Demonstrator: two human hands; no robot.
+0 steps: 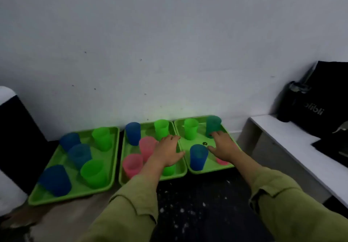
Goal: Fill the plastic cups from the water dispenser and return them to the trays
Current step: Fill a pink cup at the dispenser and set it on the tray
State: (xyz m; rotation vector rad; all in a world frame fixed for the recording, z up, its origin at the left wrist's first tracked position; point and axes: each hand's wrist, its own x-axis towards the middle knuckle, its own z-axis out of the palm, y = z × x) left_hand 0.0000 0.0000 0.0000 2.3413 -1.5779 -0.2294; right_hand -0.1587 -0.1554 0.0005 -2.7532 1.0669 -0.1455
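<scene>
Reaching over the trays, I have both hands out and empty, so I judge this as the pick-up step of a round: choosing the next cup to carry to the dispenser. My left grip (167, 152) hovers palm down over the right side of the middle tray (147, 129), fingers straight and spread, holding nothing. My right grip (223, 146) is likewise open above the right tray (201, 138), its fingertips at the foot of the teal cup (213, 126); I cannot tell whether they touch it. A blue cup (198, 157) stands upright between my two wrists, near the front of that tray, and a pink cup (222, 161) shows partly under my right wrist. All three trays lie side by side on the floor against the wall, the left tray (75, 196) well clear of my hands, every cup upright. Whether any cup holds water I cannot make out. Next, I think, the right fingers must curl round the teal cup's wall and lift it straight up, missing the blue cup beside my wrist. A white and dark unit (11, 128) at the left edge may be the dispenser, though I cannot be sure.
</scene>
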